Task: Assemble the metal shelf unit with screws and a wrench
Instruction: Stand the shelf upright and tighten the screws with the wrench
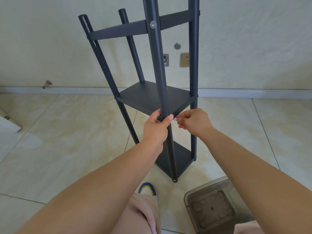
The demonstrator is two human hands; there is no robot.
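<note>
The dark grey metal shelf unit of round posts and flat rectangular shelves (152,97) stands upright on the pale tiled floor (67,132), filling the frame from centre to twelve o'clock, and the work in hand looks like fastening the middle shelf to the nearest front post (157,65). The left hand (156,128) wraps that post at the shelf's front corner, thumb on the near side and fingers curled behind it, steadying the joint. The right hand (194,121), at three o'clock of the left and just beside it, pinches a small silvery piece (174,119) between its curled fingertips and holds it against the post at shelf height; whether it is a screw or the short arm of a wrench is too small to tell. A silver screw head (153,24) already sits in the same post at the top crossbar, toward twelve o'clock. The next move probably calls for keeping post and shelf holes aligned while turning the fastener squarely, so the thread does not cross.
</note>
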